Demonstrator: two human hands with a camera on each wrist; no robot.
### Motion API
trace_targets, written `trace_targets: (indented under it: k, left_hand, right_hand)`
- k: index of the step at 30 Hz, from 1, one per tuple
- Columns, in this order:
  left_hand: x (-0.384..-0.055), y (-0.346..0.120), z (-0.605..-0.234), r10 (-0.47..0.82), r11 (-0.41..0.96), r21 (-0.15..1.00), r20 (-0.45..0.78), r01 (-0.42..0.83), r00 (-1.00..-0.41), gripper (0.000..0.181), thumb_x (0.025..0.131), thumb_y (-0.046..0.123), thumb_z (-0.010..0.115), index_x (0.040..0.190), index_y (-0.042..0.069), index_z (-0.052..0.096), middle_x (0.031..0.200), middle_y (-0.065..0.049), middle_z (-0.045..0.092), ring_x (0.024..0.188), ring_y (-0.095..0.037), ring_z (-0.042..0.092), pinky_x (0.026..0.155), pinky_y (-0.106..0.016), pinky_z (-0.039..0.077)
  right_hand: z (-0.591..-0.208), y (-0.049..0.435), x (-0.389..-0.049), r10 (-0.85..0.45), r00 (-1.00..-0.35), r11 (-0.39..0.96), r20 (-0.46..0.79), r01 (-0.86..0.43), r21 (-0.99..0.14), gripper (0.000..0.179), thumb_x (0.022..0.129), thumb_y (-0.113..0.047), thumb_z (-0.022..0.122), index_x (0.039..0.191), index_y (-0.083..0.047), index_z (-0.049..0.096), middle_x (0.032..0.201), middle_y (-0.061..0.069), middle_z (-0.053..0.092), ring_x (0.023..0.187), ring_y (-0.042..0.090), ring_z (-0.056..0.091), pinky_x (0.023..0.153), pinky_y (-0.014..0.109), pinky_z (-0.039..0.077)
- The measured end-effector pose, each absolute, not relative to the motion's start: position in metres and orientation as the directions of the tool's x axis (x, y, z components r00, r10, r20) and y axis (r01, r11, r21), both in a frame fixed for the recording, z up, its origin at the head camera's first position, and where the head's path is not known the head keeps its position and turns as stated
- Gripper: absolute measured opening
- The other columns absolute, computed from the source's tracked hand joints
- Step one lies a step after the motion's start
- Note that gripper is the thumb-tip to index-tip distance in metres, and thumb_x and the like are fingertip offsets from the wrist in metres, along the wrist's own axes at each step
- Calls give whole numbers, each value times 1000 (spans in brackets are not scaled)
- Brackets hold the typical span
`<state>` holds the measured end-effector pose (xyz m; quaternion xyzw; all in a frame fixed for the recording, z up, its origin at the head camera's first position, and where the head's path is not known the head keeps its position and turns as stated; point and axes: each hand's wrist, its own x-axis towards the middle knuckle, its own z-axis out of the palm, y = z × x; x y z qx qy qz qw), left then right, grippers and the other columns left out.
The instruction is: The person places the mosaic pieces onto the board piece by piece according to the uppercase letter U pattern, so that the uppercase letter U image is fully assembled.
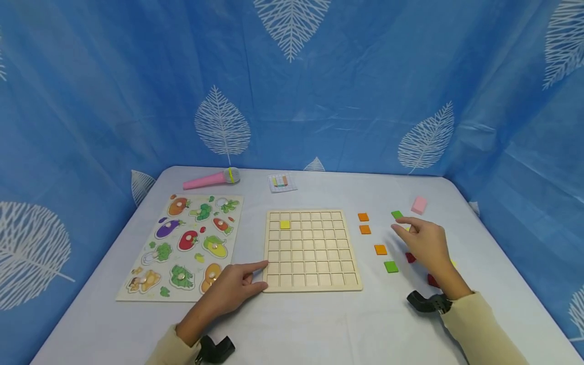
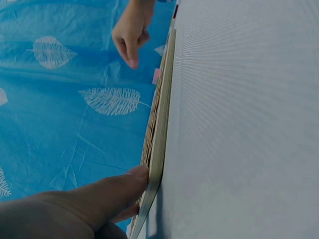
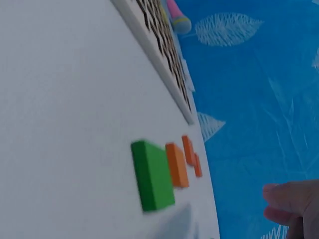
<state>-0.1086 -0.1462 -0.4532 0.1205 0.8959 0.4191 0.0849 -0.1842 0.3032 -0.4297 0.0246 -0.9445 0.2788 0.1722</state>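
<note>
A pale wooden grid board lies in the middle of the white table, with one yellow tile in an upper-left cell. My left hand touches the board's left edge with the tips of thumb and index finger; in the left wrist view the thumb presses the rim. Over the loose tiles on the right hovers my right hand, thumb and index finger apart with nothing seen between them. Just beyond its fingertips is a green tile. Dark red tiles lie partly hidden under that hand.
Three orange tiles and another green tile lie right of the board. A pink block is farther back. On the left sits a vegetable puzzle board, with a pink toy microphone behind it. A small printed card lies at the back.
</note>
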Motion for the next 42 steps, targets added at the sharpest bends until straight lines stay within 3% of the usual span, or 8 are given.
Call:
trace_targets:
  k: [12,20,35,42]
  left_hand:
    - [-109,-146,-454,280,614,780,-72,121,-957,50,91,24,79,137,10,67,54,8,41,47,-6,31,47,-23,25]
    - [-108,-145,-454,271,626,771,-73,118,-960,49,91,25,79,137,11,67,53,7,41,47,-6,33,47,-23,25]
    - [-109,-146,-453,288,616,777,-72,127,-955,50,92,25,79,138,10,66,54,8,41,47,-6,32,47,-23,25]
    - [-109,-146,-453,291,619,775,-74,129,-954,50,92,25,79,138,10,66,54,8,41,47,-6,32,47,-23,24]
  right_hand:
    - [-448,340,-178,267,-948,873,173,162,-459,42,95,-27,72,120,7,70,62,6,54,58,24,48,48,32,36]
    - [-454,344,-182,262,-949,867,177,151,-476,43,95,-31,73,114,7,73,57,6,49,55,24,47,49,33,33]
    - [-460,342,-185,293,-930,867,221,162,-471,41,94,-29,73,112,7,73,69,12,65,57,23,52,46,34,37]
    - [-460,342,-183,279,-932,874,232,146,-463,39,95,-27,72,114,7,73,60,7,56,54,23,49,46,33,34]
